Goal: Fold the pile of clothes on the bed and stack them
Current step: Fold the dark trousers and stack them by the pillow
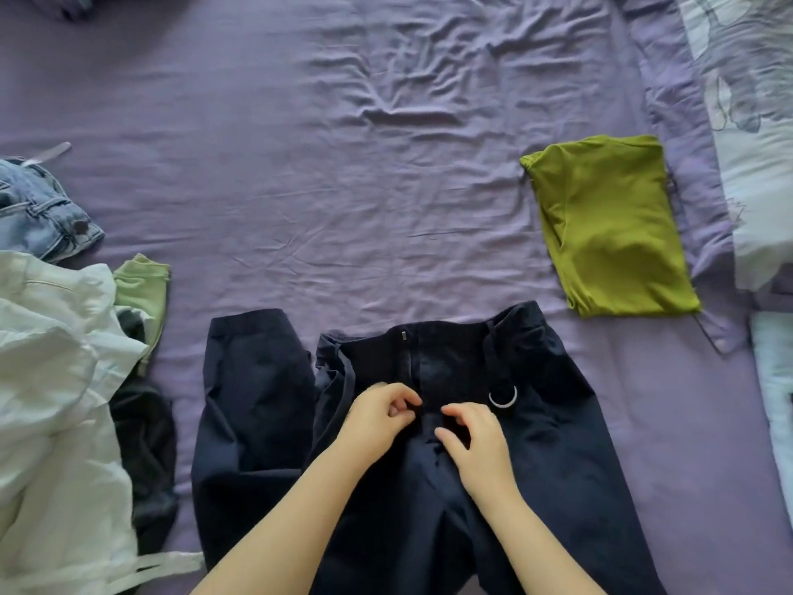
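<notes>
Both hands, left hand (379,412) and right hand (474,438), on navy trousers' (558,444) fly

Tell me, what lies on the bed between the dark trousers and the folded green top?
Nothing. The head view shows only bare, wrinkled purple sheet between the dark trousers and the folded green top; they lie apart.

- One navy trousers (429,423), near centre
- One folded green top (609,229), right
- One unfolded pile (55,380), left
- Two hands: left hand (377,416), right hand (476,444)
</notes>
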Demonstrator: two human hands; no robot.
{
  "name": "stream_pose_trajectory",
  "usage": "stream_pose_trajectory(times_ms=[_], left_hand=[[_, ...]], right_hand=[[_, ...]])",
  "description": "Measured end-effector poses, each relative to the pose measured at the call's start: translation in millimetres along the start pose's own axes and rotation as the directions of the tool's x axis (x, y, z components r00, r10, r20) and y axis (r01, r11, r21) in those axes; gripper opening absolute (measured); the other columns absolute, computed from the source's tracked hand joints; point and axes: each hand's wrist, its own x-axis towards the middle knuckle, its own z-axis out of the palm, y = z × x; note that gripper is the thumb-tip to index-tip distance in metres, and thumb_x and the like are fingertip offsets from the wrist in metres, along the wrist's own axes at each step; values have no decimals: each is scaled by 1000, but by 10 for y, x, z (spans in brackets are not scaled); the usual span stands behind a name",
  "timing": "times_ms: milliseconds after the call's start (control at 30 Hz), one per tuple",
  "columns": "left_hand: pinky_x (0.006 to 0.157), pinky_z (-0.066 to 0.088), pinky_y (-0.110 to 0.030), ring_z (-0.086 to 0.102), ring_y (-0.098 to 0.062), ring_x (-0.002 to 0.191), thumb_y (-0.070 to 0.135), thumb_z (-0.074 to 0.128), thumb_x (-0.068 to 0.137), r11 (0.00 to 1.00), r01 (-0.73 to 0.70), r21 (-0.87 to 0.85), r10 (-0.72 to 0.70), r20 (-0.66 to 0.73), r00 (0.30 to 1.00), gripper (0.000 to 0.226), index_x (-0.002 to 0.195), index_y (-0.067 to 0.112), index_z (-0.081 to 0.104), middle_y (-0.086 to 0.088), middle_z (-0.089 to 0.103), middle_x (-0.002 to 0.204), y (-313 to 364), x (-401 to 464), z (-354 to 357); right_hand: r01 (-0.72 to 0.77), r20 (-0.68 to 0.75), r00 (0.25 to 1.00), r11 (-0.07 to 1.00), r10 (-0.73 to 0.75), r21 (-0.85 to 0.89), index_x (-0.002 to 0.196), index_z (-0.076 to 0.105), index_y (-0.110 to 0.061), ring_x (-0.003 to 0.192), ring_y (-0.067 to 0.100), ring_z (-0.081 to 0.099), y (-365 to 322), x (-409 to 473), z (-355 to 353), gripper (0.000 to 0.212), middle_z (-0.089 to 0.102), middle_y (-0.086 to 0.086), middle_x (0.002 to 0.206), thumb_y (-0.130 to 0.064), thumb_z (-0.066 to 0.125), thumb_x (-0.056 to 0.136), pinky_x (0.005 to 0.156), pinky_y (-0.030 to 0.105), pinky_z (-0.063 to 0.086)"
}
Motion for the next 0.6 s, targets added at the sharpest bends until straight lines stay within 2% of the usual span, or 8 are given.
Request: stream_pose_trajectory(times_ms=[67, 167, 367, 467, 600], left_hand=[[72, 43, -15, 49, -2, 69, 19, 69, 83, 1000, 11, 24, -11, -2, 1000, 17, 92, 34, 70, 10, 49, 81, 37, 9, 52], [68, 39, -17, 49, -1, 72, 29, 70, 83, 996, 37, 78, -34, -41, 999, 12, 92, 36, 67, 13, 50, 83, 72, 25, 131], [77, 41, -17, 50, -2, 77, 14, 59, 91, 995, 46, 89, -34, -129, 991, 16, 104, 21, 65, 8, 57, 96, 36, 8, 153], [82, 45, -20, 53, -7, 84, 14, 61, 90, 988, 43, 148, -28, -97, 995, 17, 101, 22, 70, 5, 53, 97, 55, 32, 150], [88, 47, -25, 53, -10, 92, 17, 64, 89, 992, 44, 120, -41, -23, 999, 18, 98, 29, 72, 5, 51, 102, 77, 27, 121]], right_hand=[[-24, -19, 1000, 1000, 24, -11, 109, 66, -18, 99, 13, 53, 19, -12, 9, 27, 55, -12, 102, -18, 73, 83, 93, 35, 45], [-59, -5, 998, 998, 59, -22, 111, 64, -23, 101, 10, 51, -12, 15, 32, 31, 52, -13, 103, -27, 74, 81, 95, 34, 43], [-73, 17, 997, 995, 74, -67, 110, 60, -24, 99, 8, 48, 1, 46, 31, 34, 49, -16, 101, -33, 74, 80, 94, 33, 42], [-50, 36, 998, 996, 52, -72, 111, 59, -25, 98, 6, 47, 37, 43, 22, 35, 48, -19, 101, -32, 74, 80, 94, 31, 42], [-39, 54, 998, 997, 42, -60, 114, 58, -24, 99, 6, 47, 79, 42, 14, 38, 49, -18, 103, -31, 74, 80, 94, 29, 41]])
